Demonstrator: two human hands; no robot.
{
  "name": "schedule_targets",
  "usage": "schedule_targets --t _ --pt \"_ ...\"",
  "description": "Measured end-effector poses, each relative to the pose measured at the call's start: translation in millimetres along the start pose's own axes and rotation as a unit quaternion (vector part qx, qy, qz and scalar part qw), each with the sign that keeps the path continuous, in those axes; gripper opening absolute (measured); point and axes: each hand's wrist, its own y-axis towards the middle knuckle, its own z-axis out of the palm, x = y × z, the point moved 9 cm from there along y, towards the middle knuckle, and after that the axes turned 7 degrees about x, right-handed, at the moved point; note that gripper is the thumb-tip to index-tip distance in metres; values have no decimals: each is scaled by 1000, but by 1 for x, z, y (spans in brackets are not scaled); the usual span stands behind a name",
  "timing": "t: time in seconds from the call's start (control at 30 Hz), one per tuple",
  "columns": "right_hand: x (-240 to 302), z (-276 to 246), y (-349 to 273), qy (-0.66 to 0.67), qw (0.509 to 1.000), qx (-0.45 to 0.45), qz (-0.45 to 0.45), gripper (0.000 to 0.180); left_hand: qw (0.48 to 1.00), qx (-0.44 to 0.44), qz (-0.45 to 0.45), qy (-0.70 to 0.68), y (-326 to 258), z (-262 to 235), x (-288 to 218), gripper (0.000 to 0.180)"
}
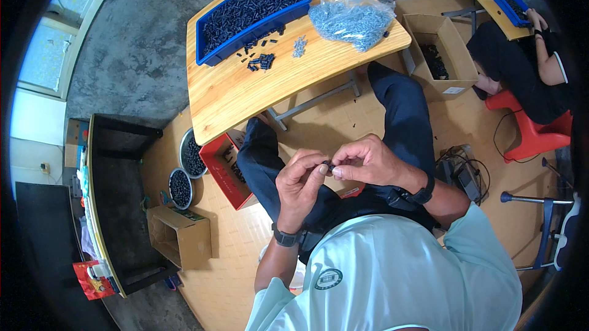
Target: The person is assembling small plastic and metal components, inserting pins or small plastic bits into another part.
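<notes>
Above my lap, my left hand (pixel 304 177) and my right hand (pixel 367 162) meet with their fingertips pinched round a small black part (pixel 329 166). Fingers cover most of it, so its exact kind does not show. On the wooden table (pixel 230 101) ahead stands a blue tray (pixel 261 30) heaped with small black cylindrical pieces. A little pile of black pieces (pixel 265 61) lies in front of the tray. Beside that pile are some small silvery metal parts (pixel 299 46). A clear plastic bag (pixel 353 24) full of similar silvery parts sits at the table's right.
Left of my legs stand a red box (pixel 222 168) and two round basins (pixel 180 188) of black parts, near an open cardboard box (pixel 178 237). Another carton (pixel 451 85) is right of the table. A person (pixel 518 64) sits at the far right on a red stool (pixel 527 131).
</notes>
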Motion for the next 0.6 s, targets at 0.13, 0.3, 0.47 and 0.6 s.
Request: schedule_targets --t 0.13,0.3,0.47,0.6 --pt "-3 1 0 9 1000 2 4 14 997 14 18 72 2 0 -6 11" --pt "-7 2 0 33 999 2 13 14 993 19 33 109 3 -1 -11 11" --pt "-6 2 0 23 1000 -6 6 14 996 0 18 83 1 -2 -9 12" --pt "-8 1 0 -1 1000 -11 0 14 974 7 74 216 3 3 -27 11"
